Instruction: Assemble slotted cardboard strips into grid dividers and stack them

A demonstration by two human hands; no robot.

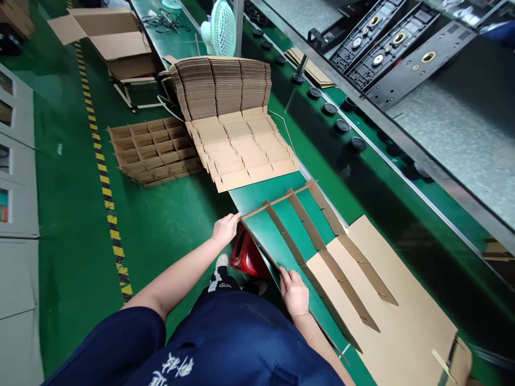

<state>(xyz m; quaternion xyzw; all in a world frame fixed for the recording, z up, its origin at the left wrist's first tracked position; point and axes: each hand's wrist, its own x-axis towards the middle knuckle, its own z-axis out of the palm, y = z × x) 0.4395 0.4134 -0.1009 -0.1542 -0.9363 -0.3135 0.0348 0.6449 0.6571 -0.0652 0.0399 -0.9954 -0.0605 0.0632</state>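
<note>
My left hand (225, 228) pinches the near end of a cross strip of cardboard (277, 201) at the green table's edge. My right hand (295, 292) rests, fingers closed, on the nearest long slotted cardboard strip (306, 268). Three long slotted strips (322, 244) stand upright, slotted into the cross strip, lying over the green table (281, 241) and a flat cardboard sheet (402, 321).
A stack of flat slotted strips (241, 147) and bundles of corrugated pieces (221, 86) lie farther along the table. Assembled cardboard grids (155, 150) sit on the green floor. A red stool (247, 257) is below the table. A fan (221, 27), an open carton (112, 37) and black parts (398, 48) lie beyond.
</note>
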